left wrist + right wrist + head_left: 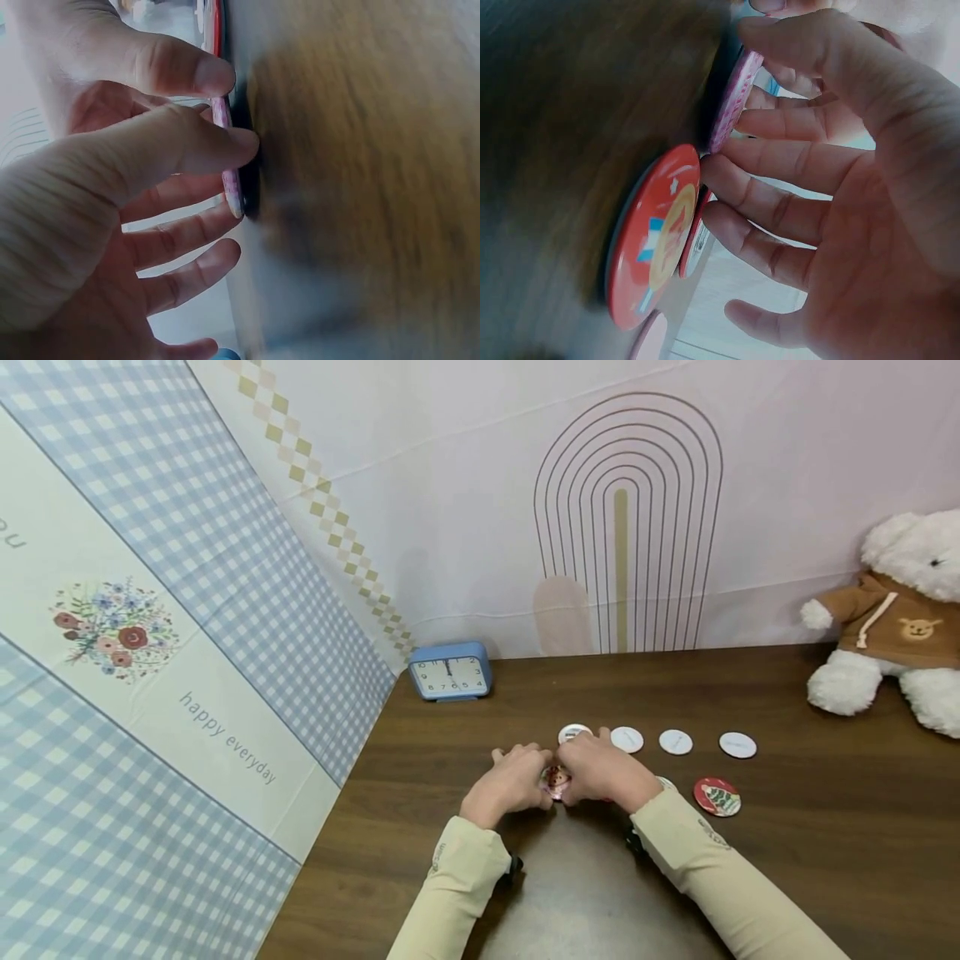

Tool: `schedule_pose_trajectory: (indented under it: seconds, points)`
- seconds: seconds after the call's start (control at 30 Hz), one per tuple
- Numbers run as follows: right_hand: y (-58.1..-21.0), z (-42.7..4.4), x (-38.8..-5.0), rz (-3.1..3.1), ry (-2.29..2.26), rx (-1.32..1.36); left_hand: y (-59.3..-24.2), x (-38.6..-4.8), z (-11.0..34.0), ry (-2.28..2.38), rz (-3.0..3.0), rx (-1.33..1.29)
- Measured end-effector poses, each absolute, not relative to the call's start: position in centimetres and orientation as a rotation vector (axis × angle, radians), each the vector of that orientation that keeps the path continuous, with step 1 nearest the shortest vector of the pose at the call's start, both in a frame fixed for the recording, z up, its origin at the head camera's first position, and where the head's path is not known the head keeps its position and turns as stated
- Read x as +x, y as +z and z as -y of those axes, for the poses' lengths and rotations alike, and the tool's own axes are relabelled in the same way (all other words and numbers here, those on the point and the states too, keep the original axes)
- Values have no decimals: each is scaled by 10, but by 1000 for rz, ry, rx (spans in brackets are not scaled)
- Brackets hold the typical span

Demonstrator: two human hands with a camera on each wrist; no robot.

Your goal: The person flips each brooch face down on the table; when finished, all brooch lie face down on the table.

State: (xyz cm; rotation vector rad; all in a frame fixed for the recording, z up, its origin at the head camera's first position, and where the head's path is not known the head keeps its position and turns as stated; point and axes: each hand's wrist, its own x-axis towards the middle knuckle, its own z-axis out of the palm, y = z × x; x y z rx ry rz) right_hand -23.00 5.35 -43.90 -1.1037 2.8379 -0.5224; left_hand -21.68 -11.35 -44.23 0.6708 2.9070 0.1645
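Note:
A pink round badge [557,782] lies on the table between both hands, its picture partly covered by fingers. My left hand [514,781] pinches its left edge; in the left wrist view the thumb and fingers are at the badge's thin pink rim [231,180]. My right hand [600,767] pinches the other side, thumb and forefinger at the pink rim [735,101] in the right wrist view. Close to the right fingers there lies a red badge [656,240] with a yellow centre. The other right fingers are spread.
White discs [676,742] form a row behind the hands. A red badge with a green tree [717,797] lies to the right, another disc partly under the right sleeve. A blue clock [451,672] stands back left, a white teddy bear [900,618] back right.

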Motion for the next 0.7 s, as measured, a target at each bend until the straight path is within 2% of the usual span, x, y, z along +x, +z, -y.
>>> schedule_pose_trajectory:
  seconds: [0.7]
  points:
    - [-434,-58,-236,-2741,-506,-1140,-428,-215,121,312,-2879,786]
